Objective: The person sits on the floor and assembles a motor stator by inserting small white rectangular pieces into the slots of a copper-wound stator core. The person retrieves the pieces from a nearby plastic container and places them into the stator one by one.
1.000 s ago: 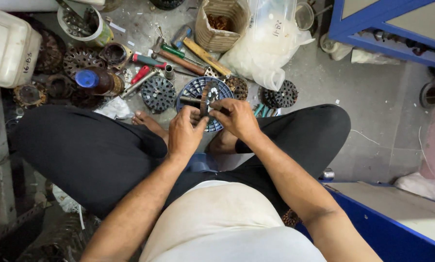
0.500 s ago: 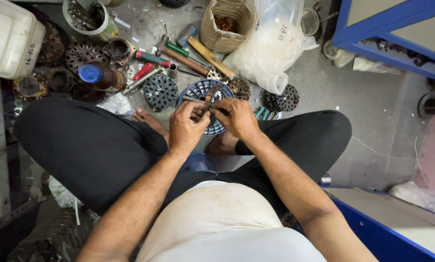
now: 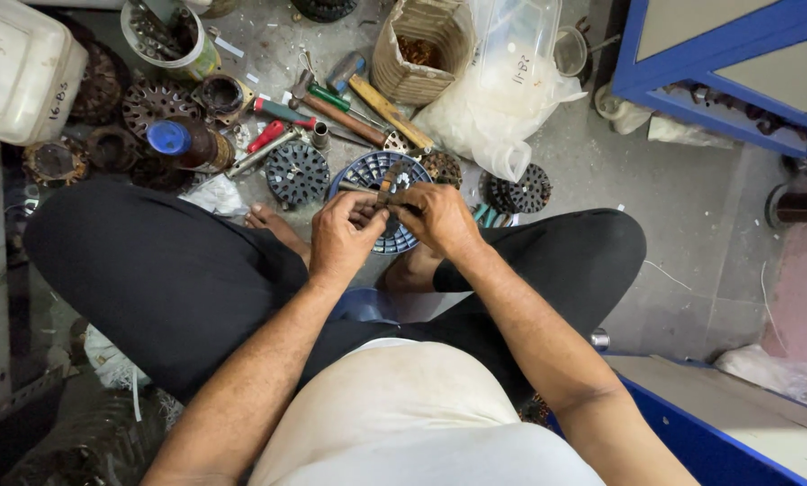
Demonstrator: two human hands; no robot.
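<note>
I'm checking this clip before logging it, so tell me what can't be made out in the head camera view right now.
- Small dark part pinched between the left hand and right hand: too small, and the fingers cover most of it.
- Blue round disc on the floor: its near half is hidden by both hands.
- White plastic container: cut off by the left edge.
- Woven basket: contents too small to tell.

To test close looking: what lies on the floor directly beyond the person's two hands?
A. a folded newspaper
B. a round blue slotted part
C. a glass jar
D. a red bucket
B: the round blue slotted part shows just past the left hand and the right hand, which meet over it around a small tool.
</note>
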